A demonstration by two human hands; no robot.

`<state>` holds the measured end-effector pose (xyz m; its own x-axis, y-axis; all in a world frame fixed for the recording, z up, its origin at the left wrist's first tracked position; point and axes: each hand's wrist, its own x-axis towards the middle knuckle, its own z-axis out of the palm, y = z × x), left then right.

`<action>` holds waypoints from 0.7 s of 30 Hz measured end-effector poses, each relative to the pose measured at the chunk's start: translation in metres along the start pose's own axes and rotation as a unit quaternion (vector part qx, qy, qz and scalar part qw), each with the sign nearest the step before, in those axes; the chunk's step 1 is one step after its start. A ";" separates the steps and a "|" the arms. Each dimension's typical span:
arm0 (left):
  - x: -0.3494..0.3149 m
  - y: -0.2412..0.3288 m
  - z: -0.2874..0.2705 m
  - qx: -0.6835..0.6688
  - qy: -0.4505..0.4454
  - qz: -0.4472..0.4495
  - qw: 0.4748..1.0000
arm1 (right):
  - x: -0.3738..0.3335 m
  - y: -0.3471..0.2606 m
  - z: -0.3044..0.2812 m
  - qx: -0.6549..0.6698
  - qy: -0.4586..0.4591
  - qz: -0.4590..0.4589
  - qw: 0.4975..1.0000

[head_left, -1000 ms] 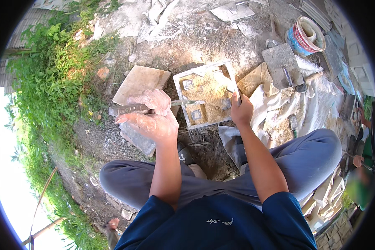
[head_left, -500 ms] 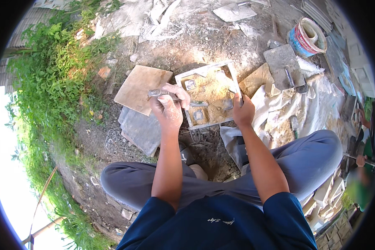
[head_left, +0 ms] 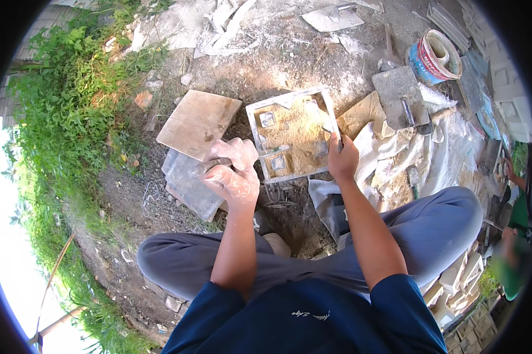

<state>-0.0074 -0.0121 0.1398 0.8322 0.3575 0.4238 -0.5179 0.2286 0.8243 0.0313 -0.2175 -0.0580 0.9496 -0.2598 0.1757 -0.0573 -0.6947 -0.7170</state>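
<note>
My left hand, dusted pale, is closed round the handle of a small trowel. Its narrow blade reaches over the left side of a whitish square mould frame. Sandy, tan material fills much of the frame, with several small pale square blocks showing through near its corners. At the frame's right side my right hand is closed on a thin dark tool, whose tip points inward over the frame. The kind of that tool is too small to make out.
A tan square board overlaps grey slabs on the left. Rightward lie a grey board with a handle, white sacking and a small trowel. A bucket stands far right; another person's arm shows at the right edge.
My left hand has come down and turned, so the trowel's handle has swung lower and its blade tilts up toward the frame. My right hand stays nearly in place.
</note>
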 end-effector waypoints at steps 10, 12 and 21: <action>0.003 0.009 0.016 0.010 0.047 -0.052 0.997 | 0.004 -0.011 -0.013 0.010 -0.122 0.102 0.987; -0.004 -0.007 0.011 0.000 0.040 -0.055 0.998 | 0.004 -0.014 -0.014 0.014 -0.123 0.104 0.987; -0.002 -0.020 0.016 0.030 0.058 -0.044 0.997 | 0.003 -0.006 -0.008 0.016 -0.045 0.038 0.998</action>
<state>0.0047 -0.0314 0.1284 0.8440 0.4414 0.3047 -0.4278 0.2111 0.8789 0.0325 -0.2194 -0.0476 0.9668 -0.2485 0.0597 -0.1217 -0.6532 -0.7474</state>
